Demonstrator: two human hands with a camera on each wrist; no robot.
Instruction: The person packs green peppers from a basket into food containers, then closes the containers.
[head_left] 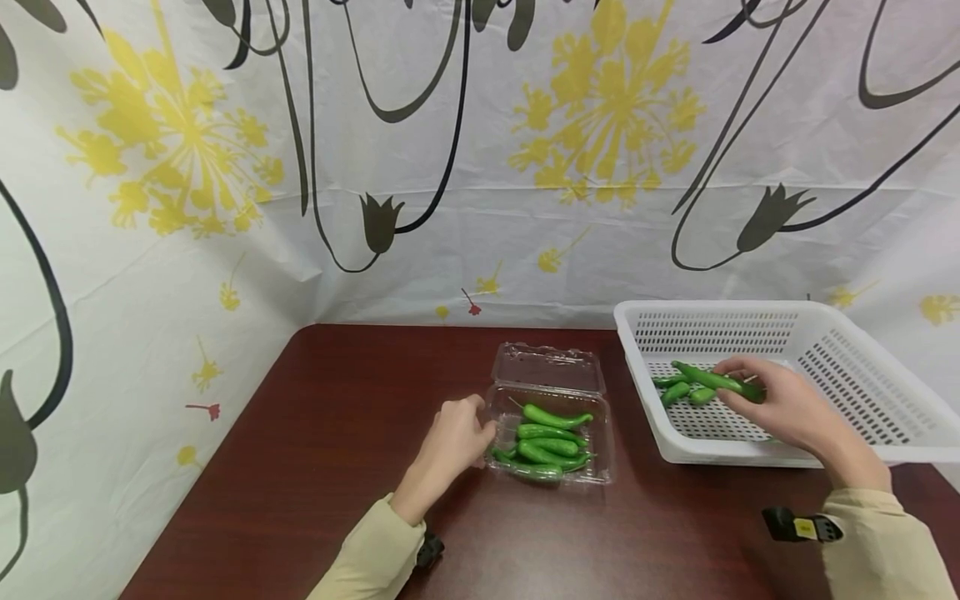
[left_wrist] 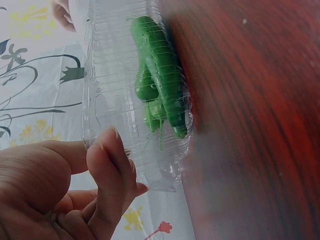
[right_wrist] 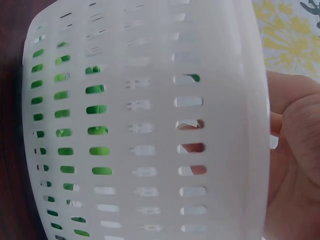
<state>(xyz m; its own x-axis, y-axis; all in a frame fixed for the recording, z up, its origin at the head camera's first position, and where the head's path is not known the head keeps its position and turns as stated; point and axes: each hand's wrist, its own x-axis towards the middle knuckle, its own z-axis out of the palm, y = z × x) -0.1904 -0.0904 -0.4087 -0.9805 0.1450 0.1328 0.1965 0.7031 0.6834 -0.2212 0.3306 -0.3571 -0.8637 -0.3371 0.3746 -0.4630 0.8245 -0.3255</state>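
Observation:
My left hand (head_left: 456, 433) pinches the left rim of a clear plastic clamshell box (head_left: 609, 442), whose lid (head_left: 547, 369) lies folded back. Several green chili peppers (left_wrist: 160, 70) lie inside, roughly side by side. Over at the right, my right hand (head_left: 780, 408) reaches into a white plastic basket (head_left: 652, 417) and holds a long green pepper (head_left: 708, 379) between thumb and fingers. More green peppers (head_left: 675, 392) lie on the basket floor below it. In the right wrist view, the slotted basket wall (right_wrist: 150, 115) hides most of that hand.
Both containers stand on a dark red-brown table (head_left: 360, 375), the basket at its right side. A white patterned cloth (head_left: 465, 167) hangs behind the table and along its left. Small black devices (head_left: 801, 525) are strapped at the wrists.

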